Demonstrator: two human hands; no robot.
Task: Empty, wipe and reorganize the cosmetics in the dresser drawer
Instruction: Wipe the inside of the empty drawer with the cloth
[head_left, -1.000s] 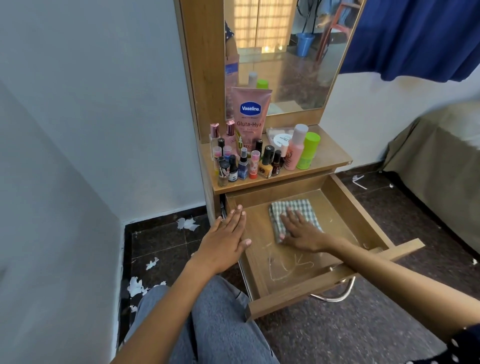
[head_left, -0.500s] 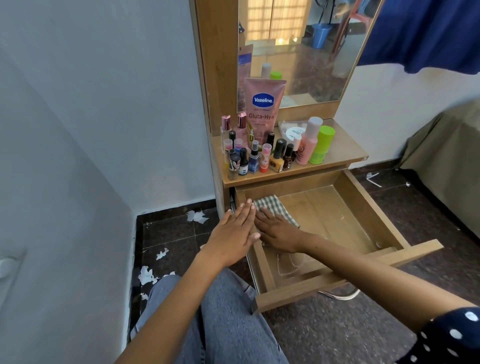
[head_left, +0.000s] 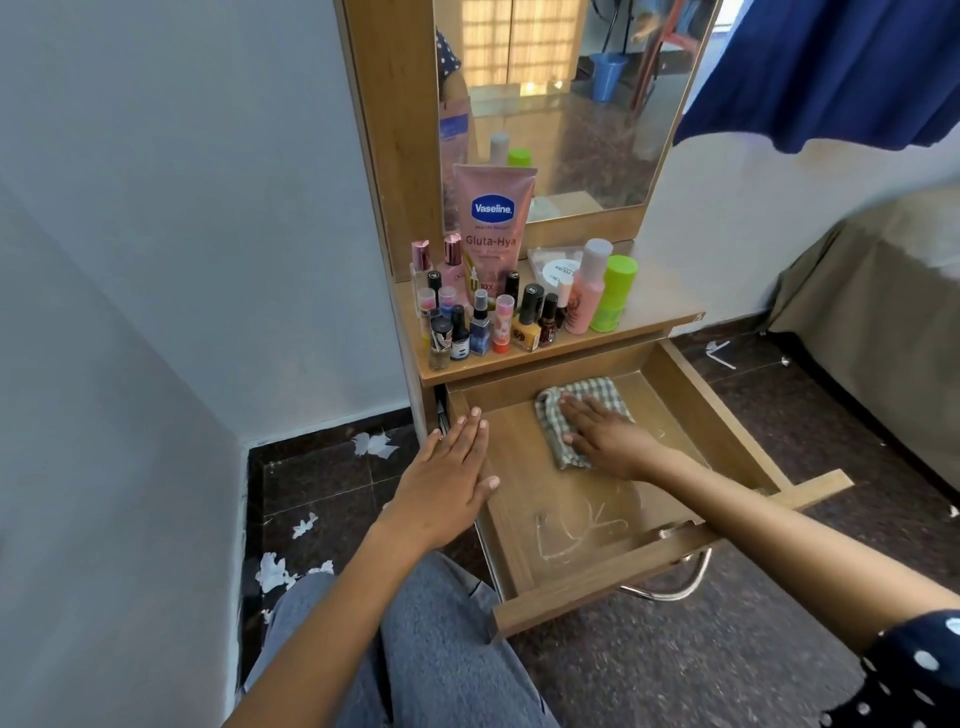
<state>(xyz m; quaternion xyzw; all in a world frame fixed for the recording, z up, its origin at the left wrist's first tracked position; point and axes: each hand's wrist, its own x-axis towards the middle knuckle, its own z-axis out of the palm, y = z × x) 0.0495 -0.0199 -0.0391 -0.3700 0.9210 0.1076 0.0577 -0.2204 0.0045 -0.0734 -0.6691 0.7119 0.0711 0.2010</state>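
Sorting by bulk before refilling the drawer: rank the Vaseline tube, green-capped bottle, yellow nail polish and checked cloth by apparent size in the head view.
1. Vaseline tube
2. Checked cloth, partly hidden under the right hand, so unsure against the tube
3. Green-capped bottle
4. Yellow nail polish

Up top, a mirror (head_left: 561, 104) in a wooden frame reflects a blue bucket (head_left: 607, 75) standing on a glossy floor and a bright latticed window (head_left: 511, 39). Upper right, a dark blue curtain (head_left: 841, 67) hangs against the pale wall. Far right, a bed draped in an olive-brown sheet (head_left: 883, 312). Down low, dark speckled floor tiles (head_left: 322, 483) with white paper scraps (head_left: 374, 445) scattered along the left wall, more scraps (head_left: 275, 571) nearer the camera. A small white scrap (head_left: 721, 353) lies on the floor just beside the bed's foot
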